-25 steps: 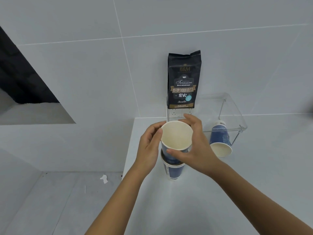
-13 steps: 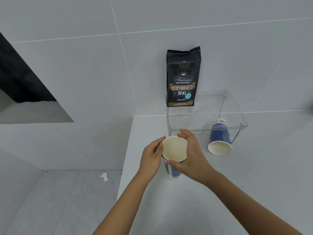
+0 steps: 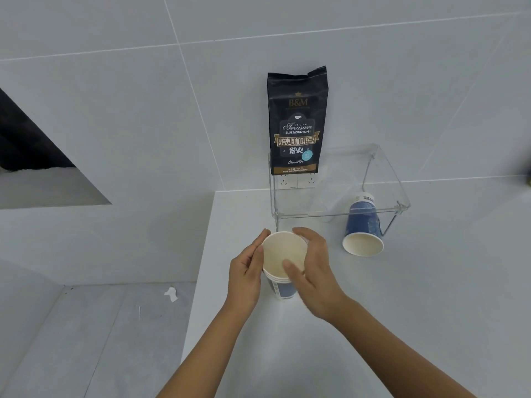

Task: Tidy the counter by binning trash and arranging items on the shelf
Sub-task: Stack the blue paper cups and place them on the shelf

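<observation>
The task looks partly done: the coffee bag (image 3: 298,122) stands on the clear shelf (image 3: 339,215) at the back edge of the tabletop (image 3: 402,311). Near the tabletop's left edge, the left hand (image 3: 247,271) and right hand (image 3: 311,268) are both curled around a stack of cups (image 3: 283,265). One cup (image 3: 362,229) lies tipped under the shelf, unsorted; a scrap (image 3: 171,294) sits on the floor.

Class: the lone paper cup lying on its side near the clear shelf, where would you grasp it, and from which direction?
Take the tipped cup across its blue wall just behind the rim, coming from above: its open mouth faces the viewer, and its base lies under the shelf, which probably blocks a rear approach.
</observation>
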